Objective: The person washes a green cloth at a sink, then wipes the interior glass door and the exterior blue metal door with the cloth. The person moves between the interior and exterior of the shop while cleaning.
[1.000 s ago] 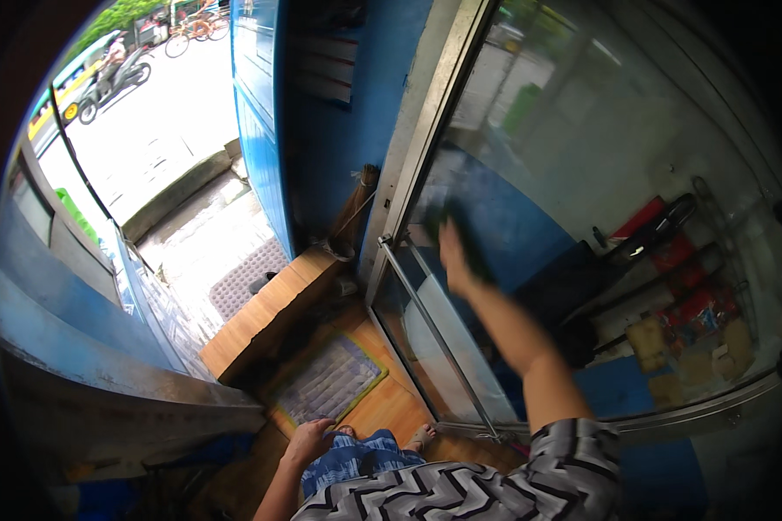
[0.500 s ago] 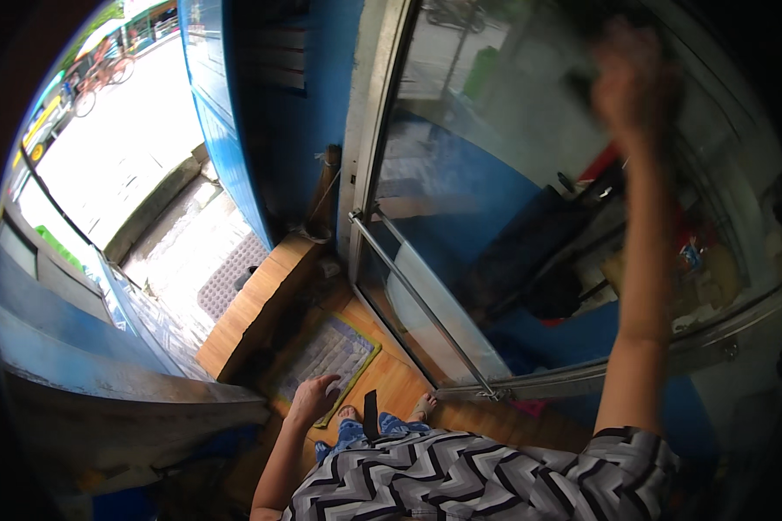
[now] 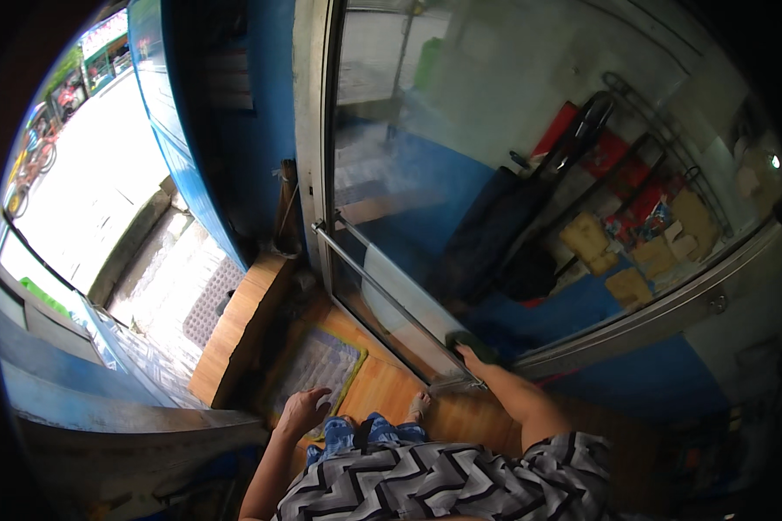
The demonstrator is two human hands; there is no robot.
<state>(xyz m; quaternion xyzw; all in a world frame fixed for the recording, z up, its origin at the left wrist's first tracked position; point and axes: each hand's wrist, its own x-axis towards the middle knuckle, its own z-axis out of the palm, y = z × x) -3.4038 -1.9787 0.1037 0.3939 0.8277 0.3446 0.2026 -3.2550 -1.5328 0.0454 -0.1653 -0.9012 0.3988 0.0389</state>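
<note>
My right hand (image 3: 471, 357) is low on a framed glass door (image 3: 487, 174), near its bottom edge. Its fingers press a dark green cloth or pad (image 3: 478, 346) to the pane; the exact kind is hard to make out. Close by, a metal bar (image 3: 391, 295) slants across the door's lower part, beside a pale panel. My left hand (image 3: 302, 412) hangs before my body above a quilted mat (image 3: 321, 369), holding nothing, its fingers loosely bent and the thumb apart.
A wooden step (image 3: 243, 326) lies left of the mat, and a broom-like bundle (image 3: 287, 204) leans beside the door frame. Farther left, a blue door (image 3: 178, 130) opens onto a bright street with bicycles (image 3: 39, 152). Through the glass show a folded trolley-like frame (image 3: 591, 122) and cardboard pieces (image 3: 589, 241).
My right hand has swept from high on the glass down to its lower edge with the dark green cloth or pad. The view has shifted right; my left hand stays low.
</note>
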